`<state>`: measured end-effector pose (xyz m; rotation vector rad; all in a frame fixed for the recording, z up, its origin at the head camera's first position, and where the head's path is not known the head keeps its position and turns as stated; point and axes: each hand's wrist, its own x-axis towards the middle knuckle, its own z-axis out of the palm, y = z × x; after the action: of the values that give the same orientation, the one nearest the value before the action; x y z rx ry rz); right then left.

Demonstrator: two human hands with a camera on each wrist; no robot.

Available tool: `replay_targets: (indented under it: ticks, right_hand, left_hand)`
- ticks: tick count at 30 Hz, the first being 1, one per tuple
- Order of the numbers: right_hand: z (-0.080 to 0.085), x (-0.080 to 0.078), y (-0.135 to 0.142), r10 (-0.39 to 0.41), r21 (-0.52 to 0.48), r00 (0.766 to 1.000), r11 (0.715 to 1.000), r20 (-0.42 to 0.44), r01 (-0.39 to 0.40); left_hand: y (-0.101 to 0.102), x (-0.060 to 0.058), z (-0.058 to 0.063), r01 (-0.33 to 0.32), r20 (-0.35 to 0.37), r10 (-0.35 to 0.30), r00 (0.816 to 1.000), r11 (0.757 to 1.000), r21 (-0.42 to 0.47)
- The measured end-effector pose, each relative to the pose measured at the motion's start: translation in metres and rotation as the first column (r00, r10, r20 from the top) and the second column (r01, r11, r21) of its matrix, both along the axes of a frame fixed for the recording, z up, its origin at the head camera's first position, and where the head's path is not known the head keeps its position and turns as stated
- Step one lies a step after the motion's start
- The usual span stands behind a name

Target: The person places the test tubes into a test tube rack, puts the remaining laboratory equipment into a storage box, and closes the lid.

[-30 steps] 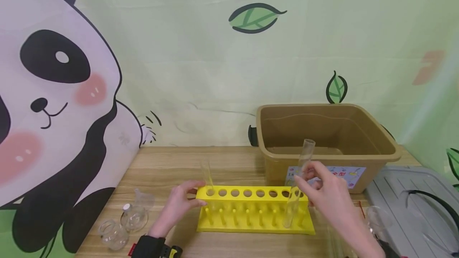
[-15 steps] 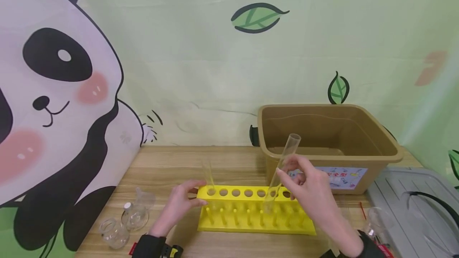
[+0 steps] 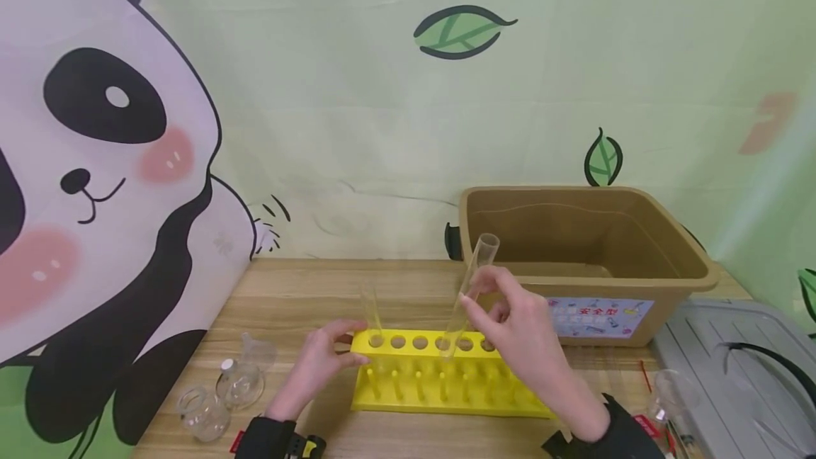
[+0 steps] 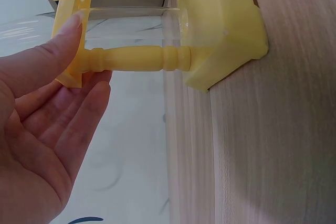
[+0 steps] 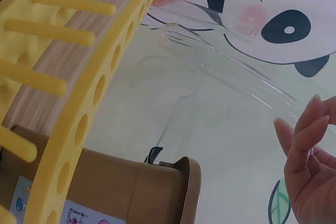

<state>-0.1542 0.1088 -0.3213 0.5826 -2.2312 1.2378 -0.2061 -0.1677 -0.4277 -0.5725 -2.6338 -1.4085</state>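
A yellow test tube rack (image 3: 408,403) stands on the wooden table, with a row of holes along its top and pegs below. My left hand (image 3: 321,367) grips its left end, thumb in front and fingers behind the top bar. One clear test tube (image 3: 370,307) stands in the leftmost hole; the left wrist view shows its lower part (image 4: 126,27) inside the rack. My right hand (image 3: 519,321) pinches a second clear tube (image 3: 478,261), which leans with its mouth up to the right. In the right wrist view, this tube's rounded end (image 5: 170,35) is apart from the holes.
Behind the rack at right stands a brown bin (image 3: 593,280) with a printed label. A grey lid (image 3: 733,374) lies right of it, a clear glass vessel (image 3: 672,395) by its edge. At left are a glass jar (image 3: 204,416), a white-capped flask (image 3: 240,384) and a clear funnel (image 3: 257,353).
My right hand has moved left along the rack with the tilted test tube, from the right end towards the middle, and the tube has risen slightly. My left hand keeps its grip on the rack.
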Motion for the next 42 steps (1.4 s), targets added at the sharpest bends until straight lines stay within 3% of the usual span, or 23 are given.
replay_targets:
  ticks: [17, 25, 32, 42]
  right_hand:
    - [-0.004, -0.013, -0.03, 0.088, 0.042, 0.995, 0.995, -0.037, -0.086]
    - [-0.004, -0.017, -0.042, 0.13, 0.034, 0.992, 0.991, -0.002, -0.13]
    - [-0.007, -0.024, -0.05, 0.122, 0.078, 0.991, 0.99, -0.045, -0.118]
    - [-0.013, -0.032, -0.058, 0.125, 0.127, 0.992, 0.984, -0.013, -0.122]
  left_hand:
    - [0.0, -0.001, 0.0, 0.018, 0.004, -0.018, 1.0, 1.0, 0.023]
    - [0.0, -0.001, 0.0, 0.02, -0.001, -0.02, 1.0, 0.999, 0.025]
    - [0.0, -0.001, 0.0, 0.025, -0.008, -0.025, 1.0, 1.0, 0.015]
    - [-0.001, -0.002, -0.001, 0.013, -0.015, -0.013, 1.0, 1.0, 0.004]
